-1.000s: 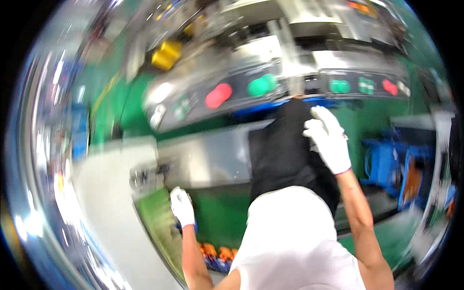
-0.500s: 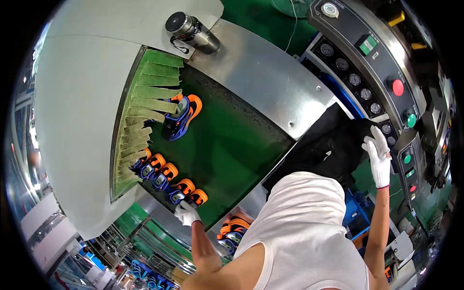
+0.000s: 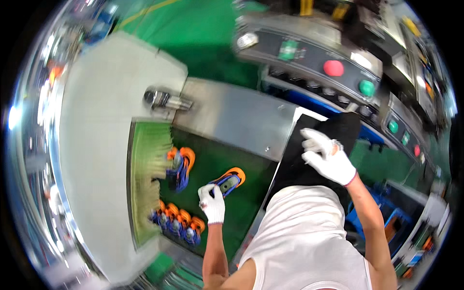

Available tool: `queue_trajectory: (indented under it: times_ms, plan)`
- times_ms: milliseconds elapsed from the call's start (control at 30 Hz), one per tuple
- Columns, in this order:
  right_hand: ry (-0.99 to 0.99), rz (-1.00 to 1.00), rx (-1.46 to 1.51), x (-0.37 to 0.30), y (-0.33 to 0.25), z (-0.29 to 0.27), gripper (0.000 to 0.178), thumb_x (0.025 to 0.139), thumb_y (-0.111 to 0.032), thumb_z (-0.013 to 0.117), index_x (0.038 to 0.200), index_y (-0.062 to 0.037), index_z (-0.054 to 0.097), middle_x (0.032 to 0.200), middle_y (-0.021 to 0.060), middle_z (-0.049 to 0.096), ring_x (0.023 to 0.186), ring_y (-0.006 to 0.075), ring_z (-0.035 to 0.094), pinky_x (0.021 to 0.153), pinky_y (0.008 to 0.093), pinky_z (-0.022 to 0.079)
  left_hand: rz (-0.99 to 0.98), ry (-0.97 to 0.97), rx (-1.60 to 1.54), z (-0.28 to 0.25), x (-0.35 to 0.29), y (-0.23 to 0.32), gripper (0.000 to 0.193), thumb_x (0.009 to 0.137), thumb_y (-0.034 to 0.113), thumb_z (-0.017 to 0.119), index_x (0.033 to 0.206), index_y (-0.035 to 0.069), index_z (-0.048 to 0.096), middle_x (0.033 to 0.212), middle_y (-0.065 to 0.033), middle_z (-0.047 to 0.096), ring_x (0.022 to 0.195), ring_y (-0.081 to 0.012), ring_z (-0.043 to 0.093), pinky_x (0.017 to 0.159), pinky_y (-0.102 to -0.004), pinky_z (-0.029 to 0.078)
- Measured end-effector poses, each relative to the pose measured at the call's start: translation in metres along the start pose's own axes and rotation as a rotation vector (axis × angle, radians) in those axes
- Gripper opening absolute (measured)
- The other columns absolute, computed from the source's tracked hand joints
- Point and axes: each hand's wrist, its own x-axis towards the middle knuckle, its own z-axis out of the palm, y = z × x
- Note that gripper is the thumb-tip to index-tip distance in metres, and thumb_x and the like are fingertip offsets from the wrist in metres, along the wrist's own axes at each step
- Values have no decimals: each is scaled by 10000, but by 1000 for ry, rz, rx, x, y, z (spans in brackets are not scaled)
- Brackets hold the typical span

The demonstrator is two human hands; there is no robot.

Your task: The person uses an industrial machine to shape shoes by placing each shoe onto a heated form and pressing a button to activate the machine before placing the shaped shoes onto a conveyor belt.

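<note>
A blue shoe with an orange collar (image 3: 229, 182) is over the green conveyor belt (image 3: 237, 210). My left hand (image 3: 212, 205), in a white glove, is closed on one end of it. My right hand (image 3: 329, 158), also gloved in white, is in front of my dark trousers with its fingers apart and nothing in them. A pair of similar shoes (image 3: 181, 169) stands farther left on the belt, by the green fringe curtain (image 3: 147, 169). Several more shoes (image 3: 179, 222) line the belt's near left side.
A pale machine housing (image 3: 96, 159) fills the left. A dark flask (image 3: 166, 100) stands at its far corner, beside a metal plate (image 3: 232, 113). At the far right a grey control panel (image 3: 309, 58) carries red and green buttons.
My left hand has moved right and away from me, off the near row, and now grips a shoe. My right hand has swung inward to the left. The whole view has turned and blurred.
</note>
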Motion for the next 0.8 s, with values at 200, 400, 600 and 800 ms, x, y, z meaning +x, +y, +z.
queue_trajectory:
  times_ms: [200, 400, 600, 800]
  plan:
    - [313, -401, -429, 0, -38, 13, 419, 877, -225, 708, 1196, 28, 608, 1077, 214, 634, 1063, 388, 657, 938, 473, 534, 724, -262, -233, 38, 54, 215, 224, 820, 22, 806, 1008, 17, 686, 1035, -153, 673, 954, -305, 683, 880, -393, 559]
    - [899, -169, -415, -76, -1, -86, 416, 846, -260, 764, 1186, -33, 690, 1154, 206, 700, 1066, 348, 699, 974, 415, 538, 1484, -752, -422, 73, 4, 455, 320, 796, 17, 841, 1079, 31, 693, 1076, -156, 706, 967, -309, 703, 865, -401, 566]
    - [1051, 300, 632, -234, 51, -113, 525, 869, -299, 829, 1321, -70, 690, 1026, 41, 738, 886, 99, 655, 822, 304, 565, 1799, -519, -500, 151, -60, 642, 522, 886, 72, 784, 1371, 23, 599, 1355, -211, 624, 1298, -331, 608, 1108, -444, 476]
    - [1487, 147, 1184, -282, 79, -85, 731, 818, -53, 709, 1523, 18, 529, 1388, 60, 655, 1182, 117, 602, 1037, 323, 500, 1420, -604, -332, 338, -47, 807, 681, 959, 308, 729, 1517, -11, 504, 1512, -227, 563, 1370, -327, 569, 1170, -421, 423]
